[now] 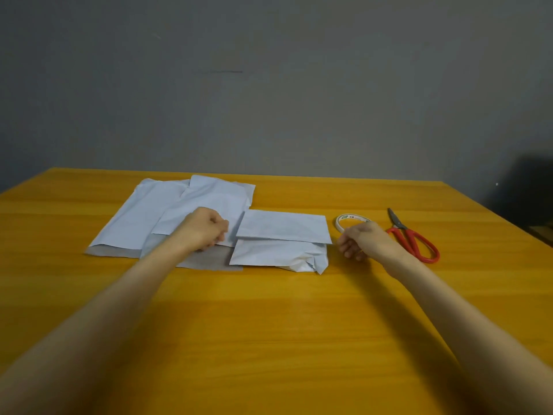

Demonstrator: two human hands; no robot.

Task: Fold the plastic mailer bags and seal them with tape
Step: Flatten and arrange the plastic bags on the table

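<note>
Head view shows the left hand (206, 230) with fingers curled, resting on flat pale-blue plastic mailer bags (167, 214) beside a folded pale-blue mailer (281, 241) on the yellow wooden desk (269, 324). The right hand (363, 241), fingers loosely curled, partly hides the white tape roll (347, 221); whether it grips the roll cannot be told. Red-handled scissors (413, 238) lie just beyond.

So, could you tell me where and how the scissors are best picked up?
Grip the scissors by the red handle loops, coming from the near side. They lie flat on the table with blades pointing away and handles toward the person, just right of the right hand.
</note>
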